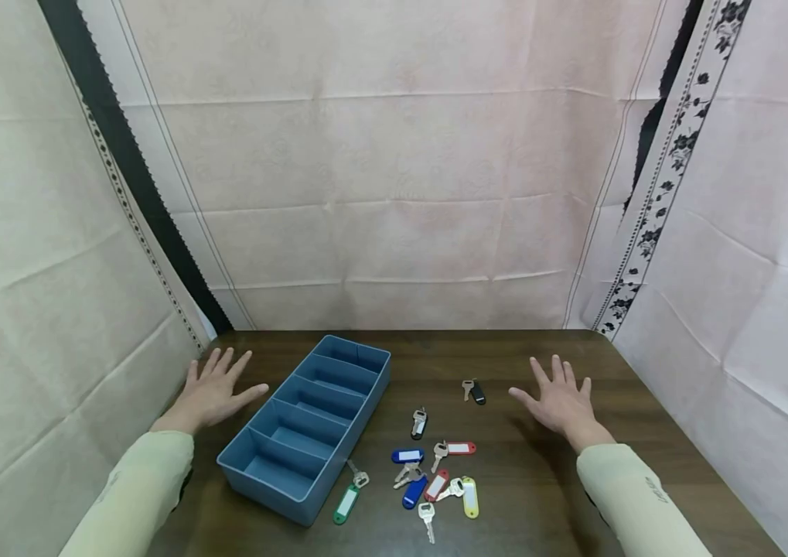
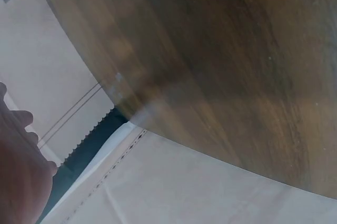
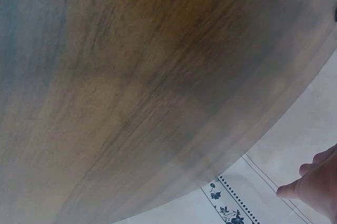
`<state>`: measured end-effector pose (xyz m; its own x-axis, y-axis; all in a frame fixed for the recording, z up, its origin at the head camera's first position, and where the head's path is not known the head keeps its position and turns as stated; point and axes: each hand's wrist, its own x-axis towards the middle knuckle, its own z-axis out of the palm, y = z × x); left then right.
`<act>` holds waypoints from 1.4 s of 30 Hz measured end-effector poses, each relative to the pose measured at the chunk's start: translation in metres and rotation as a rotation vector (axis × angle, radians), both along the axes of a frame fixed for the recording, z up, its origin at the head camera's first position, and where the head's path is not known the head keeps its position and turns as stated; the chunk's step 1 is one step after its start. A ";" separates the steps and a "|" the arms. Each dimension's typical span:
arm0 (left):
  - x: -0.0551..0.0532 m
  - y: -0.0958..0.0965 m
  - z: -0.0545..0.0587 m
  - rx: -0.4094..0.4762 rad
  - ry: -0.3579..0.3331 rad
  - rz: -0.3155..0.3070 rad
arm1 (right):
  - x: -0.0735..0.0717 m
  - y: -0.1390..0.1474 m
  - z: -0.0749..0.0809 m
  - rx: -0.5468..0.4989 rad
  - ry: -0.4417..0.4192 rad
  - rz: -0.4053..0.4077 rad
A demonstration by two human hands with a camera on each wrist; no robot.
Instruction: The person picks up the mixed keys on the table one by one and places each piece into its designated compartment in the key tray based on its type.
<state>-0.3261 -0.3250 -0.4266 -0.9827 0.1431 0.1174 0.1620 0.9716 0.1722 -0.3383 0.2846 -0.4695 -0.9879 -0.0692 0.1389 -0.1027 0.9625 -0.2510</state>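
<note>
My left hand (image 1: 209, 393) is spread with straight fingers just left of a blue divided tray (image 1: 254, 493), holding nothing. On the far side of the keys, to the right, my right hand (image 1: 561, 401) is spread too and holds nothing. Nearest to it lies a key with a black tag (image 1: 479, 392). Another black-tagged key (image 1: 419, 424) lies nearer the tray. Closer to the front are keys with a red tag (image 1: 461, 448), a second red tag (image 1: 437, 486), two blue tags (image 1: 407, 456) and a yellow tag (image 1: 470, 497). A green-tagged key (image 1: 346, 504) lies beside the tray's right wall.
The brown wooden table (image 1: 519, 510) has light cloth (image 1: 400, 193) hanging behind it and along both sides. Dividers split the tray crosswise into several compartments, with no keys in them. A loose-looking silver key (image 1: 426, 520) lies at the front of the cluster.
</note>
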 end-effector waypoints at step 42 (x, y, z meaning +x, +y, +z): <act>0.018 0.023 -0.011 0.120 -0.026 -0.161 | -0.004 -0.016 0.000 -0.003 0.047 0.066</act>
<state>-0.3078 -0.3024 -0.4379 -0.9513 0.2847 0.1183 0.3074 0.9058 0.2916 -0.3419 0.2682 -0.4697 -0.9736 -0.1333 0.1853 -0.1774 0.9526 -0.2472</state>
